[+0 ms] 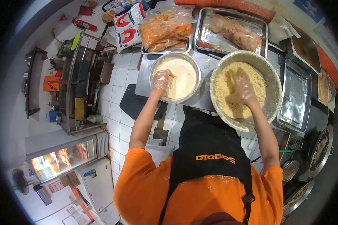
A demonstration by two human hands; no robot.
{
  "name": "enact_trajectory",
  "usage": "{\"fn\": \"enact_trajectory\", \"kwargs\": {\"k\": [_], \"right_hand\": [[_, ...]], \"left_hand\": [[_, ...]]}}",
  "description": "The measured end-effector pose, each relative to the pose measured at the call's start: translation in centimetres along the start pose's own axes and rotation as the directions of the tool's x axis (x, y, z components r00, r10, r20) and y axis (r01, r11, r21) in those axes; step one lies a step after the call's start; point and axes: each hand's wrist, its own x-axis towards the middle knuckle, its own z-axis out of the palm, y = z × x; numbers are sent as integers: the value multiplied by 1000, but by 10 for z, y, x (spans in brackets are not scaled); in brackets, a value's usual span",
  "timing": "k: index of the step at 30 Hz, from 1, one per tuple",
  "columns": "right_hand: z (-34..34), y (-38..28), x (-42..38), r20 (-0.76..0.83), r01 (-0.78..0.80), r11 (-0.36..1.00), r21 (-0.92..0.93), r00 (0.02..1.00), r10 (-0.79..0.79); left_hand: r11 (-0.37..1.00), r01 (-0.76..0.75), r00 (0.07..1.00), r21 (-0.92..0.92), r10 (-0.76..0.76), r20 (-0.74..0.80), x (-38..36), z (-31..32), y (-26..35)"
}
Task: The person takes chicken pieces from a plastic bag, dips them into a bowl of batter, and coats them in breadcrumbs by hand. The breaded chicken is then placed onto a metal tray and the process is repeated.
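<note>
My left hand (162, 81), in a clear plastic glove, reaches over the near left side of a metal bowl (194, 87) of pale, smooth batter or flour (183, 75). Its fingers are closed, and a small orange-brown bit shows at the fingertips, too small to name. My right hand (242, 87), also gloved in clear plastic, rests in a large metal pot (276, 93) of yellowish crumbs (229, 103). Its fingers stretch out over the crumbs, with nothing visible in them. The pot's rim is dusted with flour or crumbs.
Behind the bowl, a tray holds plastic bags of orange marinated food (165, 32). A metal tray (264, 22) with pale raw meat (238, 32) stands behind the pot. To the right lies another metal tray (298, 95); pans (321, 152) sit farther right. Printed packets (127, 35) are back left.
</note>
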Motion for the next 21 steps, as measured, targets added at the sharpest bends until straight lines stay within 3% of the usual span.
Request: {"fn": "enact_trajectory", "kwargs": {"k": [1, 2, 3, 4, 5, 8, 10, 11, 12, 13, 14, 16, 19, 21], "right_hand": [[3, 1, 3, 101, -33, 993, -111, 994, 44], [2, 6, 7, 104, -26, 993, -113, 994, 38], [0, 12, 11, 203, -45, 997, -60, 978, 56], [1, 17, 11, 306, -69, 998, -10, 950, 69], [17, 32, 9, 311, -66, 998, -11, 948, 66], [43, 65, 24, 255, 47, 997, 58, 965, -61], [9, 56, 27, 524, -21, 1000, 8, 852, 14], [4, 50, 24, 526, -18, 1000, 14, 851, 8], [1, 45, 20, 350, 28, 995, 100, 935, -62], [-3, 41, 19, 152, 86, 981, 173, 982, -113], [8, 35, 22, 140, 77, 981, 176, 985, -103], [38, 16, 25, 10, 68, 996, -52, 998, -68], [37, 5, 15, 127, -52, 995, -84, 990, 63], [44, 20, 14, 124, -112, 993, -23, 986, 114]], "left_hand": [[996, 84, 996, -16, -83, 20, -3, 0, 9], [991, 115, 993, -67, -115, 1, 2, 7, 2], [990, 122, 992, -70, -122, 1, -1, -5, 5], [929, 194, 980, -316, -196, 28, -9, -28, 12], [804, 254, 964, -538, -258, 69, -16, -48, 19], [805, 195, 965, -560, -260, -38, -30, -88, 24], [796, 140, 961, -588, -252, -113, -35, -91, 19], [786, 77, 955, -614, -235, -182, -37, -92, 16], [788, 76, 955, -611, -234, -183, -39, -87, 13], [828, 167, 956, -535, -269, -117, -37, -79, 11], [861, 244, 953, -447, -299, -56, -31, -74, 9], [847, 216, 955, -486, -286, -73, -29, -74, 12], [781, 200, 958, -592, -281, -47, -36, -94, 44], [640, 104, 970, -762, -236, -66, -33, -105, 60]]}}
